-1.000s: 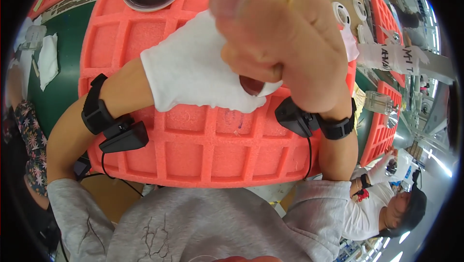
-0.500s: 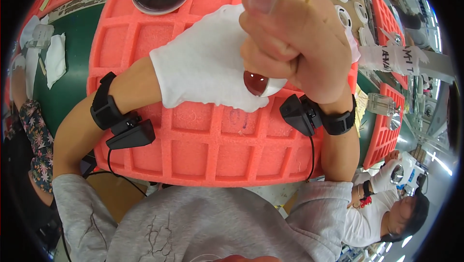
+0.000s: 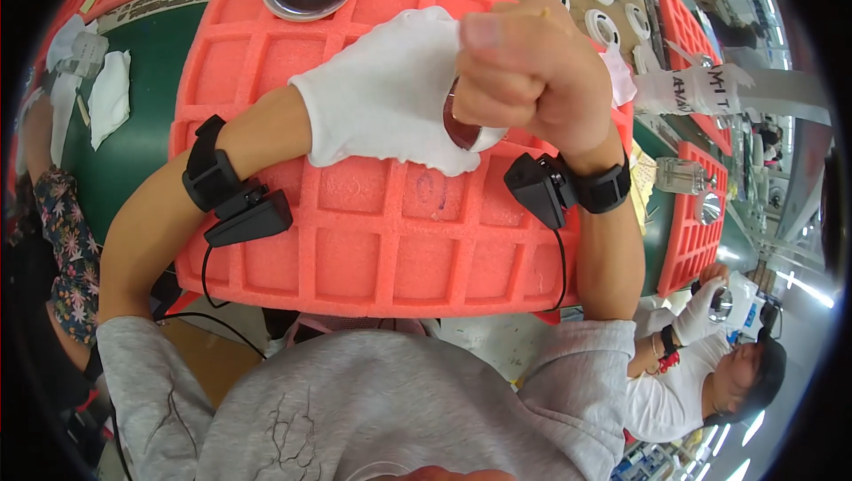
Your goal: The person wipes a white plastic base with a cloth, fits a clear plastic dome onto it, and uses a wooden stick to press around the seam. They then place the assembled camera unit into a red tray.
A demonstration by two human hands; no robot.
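A round glass lens (image 3: 461, 122) is pinched between the gloved left hand (image 3: 390, 90) and the bare right hand (image 3: 532, 73), closed in a fist, raised above the orange foam tray (image 3: 382, 241) toward the camera, presumably for inspection.

The tray (image 3: 373, 241) is coral-pink foam, moulded in a grid of square pockets. The left hand (image 3: 390, 95) wears a white glove; the right hand (image 3: 524, 73) is bare. The lens (image 3: 461, 130) between them shows dark reddish-brown. Both wrist bands (image 3: 209, 175) are black. The table (image 3: 146, 108) is dark green, the sleeves (image 3: 142, 383) mottled grey.
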